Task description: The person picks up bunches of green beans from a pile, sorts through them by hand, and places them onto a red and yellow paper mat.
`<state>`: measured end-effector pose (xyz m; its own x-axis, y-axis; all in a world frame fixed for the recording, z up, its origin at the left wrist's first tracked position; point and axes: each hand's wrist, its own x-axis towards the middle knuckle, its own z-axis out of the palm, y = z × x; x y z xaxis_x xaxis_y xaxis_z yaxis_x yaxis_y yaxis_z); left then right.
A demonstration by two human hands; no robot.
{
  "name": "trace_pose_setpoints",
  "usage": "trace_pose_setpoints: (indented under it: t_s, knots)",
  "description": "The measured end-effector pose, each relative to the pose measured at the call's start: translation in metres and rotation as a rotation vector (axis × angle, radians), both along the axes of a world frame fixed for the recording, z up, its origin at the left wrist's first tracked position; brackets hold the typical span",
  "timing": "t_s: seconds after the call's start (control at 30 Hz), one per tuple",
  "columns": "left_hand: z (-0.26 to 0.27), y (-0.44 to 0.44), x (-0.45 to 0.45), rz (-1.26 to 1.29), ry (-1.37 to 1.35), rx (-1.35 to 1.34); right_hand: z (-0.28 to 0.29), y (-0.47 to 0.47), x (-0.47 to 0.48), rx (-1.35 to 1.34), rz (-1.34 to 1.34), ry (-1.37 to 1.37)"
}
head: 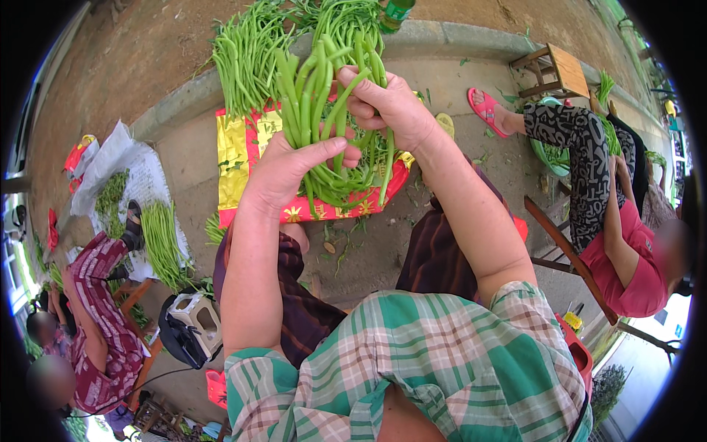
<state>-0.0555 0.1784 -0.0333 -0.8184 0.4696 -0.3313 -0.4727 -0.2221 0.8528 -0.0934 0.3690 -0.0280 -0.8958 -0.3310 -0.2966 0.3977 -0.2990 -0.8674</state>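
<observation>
My left hand (301, 166) is closed around a bunch of long green vegetable stems (305, 105), thumb laid across the front. Beside it and slightly higher, my right hand (381, 105) pinches some stems of the same bunch between thumb and fingers. The lower ends of the stems bend and hang over a red and yellow printed sack (235, 166) spread on the ground. Loose leaves and thin stems lie on the sack, partly hidden by my hands. Past the sack rest two heaps of stems, a left heap (243, 61) and a right heap (345, 19).
A green bottle (396, 14) stands by the concrete curb (425, 41). At right are a wooden stool (566, 69), a green basin (544, 149) and a seated person in a red top (624, 259) handling stems. At left, another person sits by a white sheet (146, 166) bearing stems.
</observation>
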Motion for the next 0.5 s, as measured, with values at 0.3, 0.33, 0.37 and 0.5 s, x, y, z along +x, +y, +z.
trace_pose_setpoints:
  t_s: [0.3,0.33,0.37,0.5]
  knots:
    - [-0.012,-0.014,-0.015,0.343,0.032,-0.219,-0.019,0.041,-0.028,0.087,-0.411,0.005]
    - [-0.008,-0.016,-0.015,0.387,0.045,-0.249,-0.017,0.048,-0.03,0.074,-0.46,0.028]
    - [-0.01,-0.02,-0.016,0.403,0.042,-0.238,-0.013,0.056,-0.033,0.059,-0.509,0.051]
    - [-0.011,-0.029,-0.019,0.489,0.08,-0.316,-0.01,0.097,-0.042,-0.127,-0.631,0.134]
